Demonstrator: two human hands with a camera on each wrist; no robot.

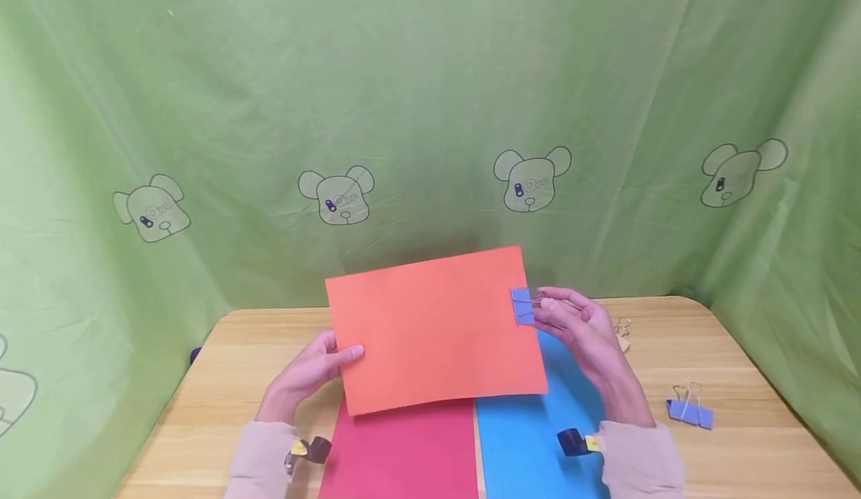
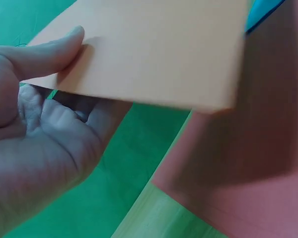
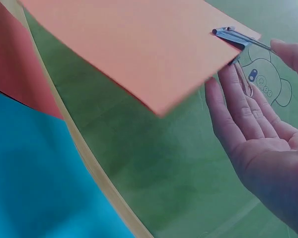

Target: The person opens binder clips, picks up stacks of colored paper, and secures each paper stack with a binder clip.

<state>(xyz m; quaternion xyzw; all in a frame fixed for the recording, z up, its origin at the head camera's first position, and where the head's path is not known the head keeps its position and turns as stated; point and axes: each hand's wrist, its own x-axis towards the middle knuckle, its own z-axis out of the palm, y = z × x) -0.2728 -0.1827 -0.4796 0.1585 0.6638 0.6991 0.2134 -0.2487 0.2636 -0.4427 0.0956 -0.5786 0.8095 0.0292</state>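
An orange sheet of paper [image 1: 430, 335] is held up, tilted, above the table. My left hand [image 1: 312, 368] pinches its left edge, thumb on the front and fingers behind, as the left wrist view also shows. A blue-purple binder clip [image 1: 522, 306] sits on the sheet's right edge. With my right hand [image 1: 588, 335] I hold that clip by its wire handles; in the right wrist view the thumb touches one handle and the fingers lie by the other, beneath. Below the orange sheet lie a red-pink sheet [image 1: 410, 454] and a blue sheet [image 1: 538, 454], side by side.
On the right of the wooden table [image 1: 753, 454] lies another blue-purple binder clip [image 1: 690, 412]. A pale clip [image 1: 622, 341] is partly hidden behind my right hand. A green curtain [image 1: 430, 110] with bear drawings surrounds the table's back and sides.
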